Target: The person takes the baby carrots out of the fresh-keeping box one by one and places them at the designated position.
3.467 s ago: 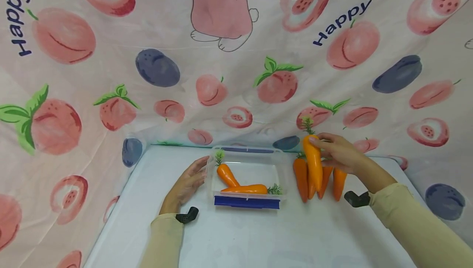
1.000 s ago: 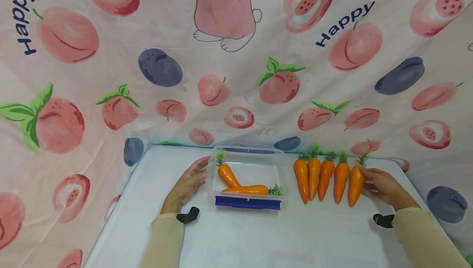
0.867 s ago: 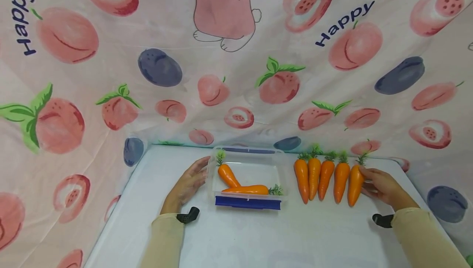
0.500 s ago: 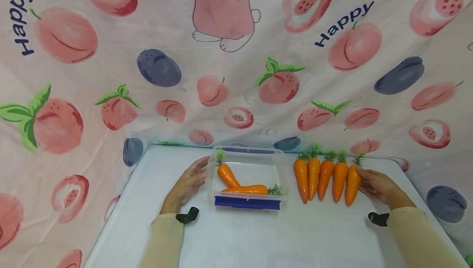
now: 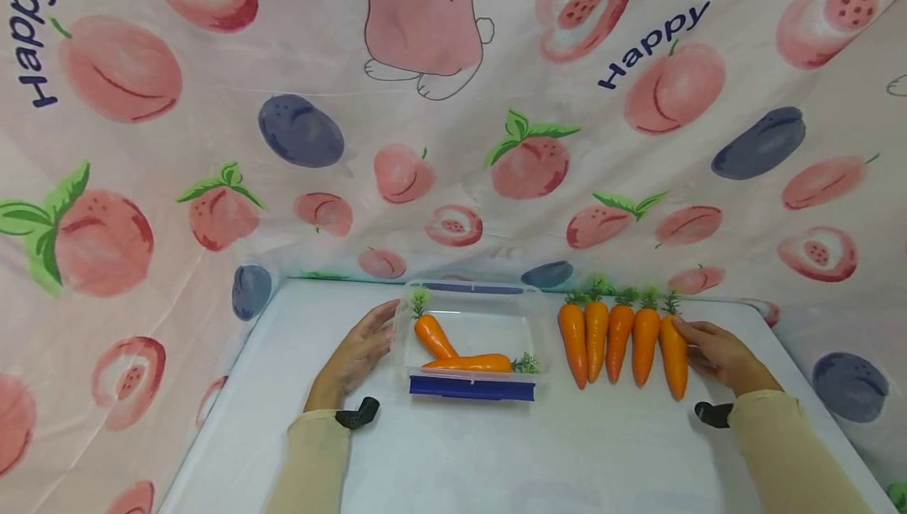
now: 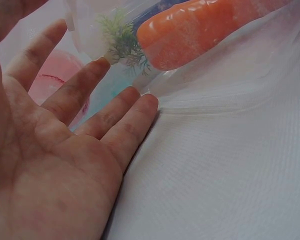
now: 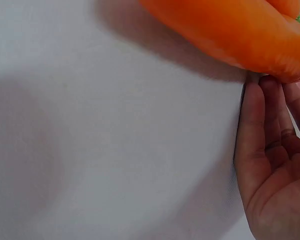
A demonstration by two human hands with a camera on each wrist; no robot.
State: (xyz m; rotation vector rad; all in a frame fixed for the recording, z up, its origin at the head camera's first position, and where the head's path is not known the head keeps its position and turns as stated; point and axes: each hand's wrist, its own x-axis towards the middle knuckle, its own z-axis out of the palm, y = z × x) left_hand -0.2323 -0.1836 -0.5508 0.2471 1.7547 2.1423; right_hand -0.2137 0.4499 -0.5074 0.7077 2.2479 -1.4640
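Observation:
Two orange toy carrots lie in a clear container [image 5: 464, 287]: one carrot [image 5: 435, 337] slants and the other [image 5: 475, 363] lies along the front wall. My left hand [image 5: 357, 353] rests its spread fingertips against the container's left side; the left wrist view shows the palm [image 6: 55, 175] bare. On the right, several carrots [image 5: 620, 343] stand side by side in a row, leafy ends at the back. My right hand [image 5: 723, 356] touches the upper right side of the rightmost carrot [image 5: 674, 356]. The right wrist view has its fairly straight fingers [image 7: 255, 115] against that carrot [image 7: 240, 35].
A blue latch flap [image 5: 471, 388] hangs along the container's front. The white tabletop [image 5: 496, 459] extends toward me, and a fruit-print cloth [image 5: 453, 120] hangs behind and at the sides.
The carrot my right hand held up earlier now lies at the row's right end. Since then it and its neighbour have shifted slightly left, and its tip has swung right. My left hand stayed put.

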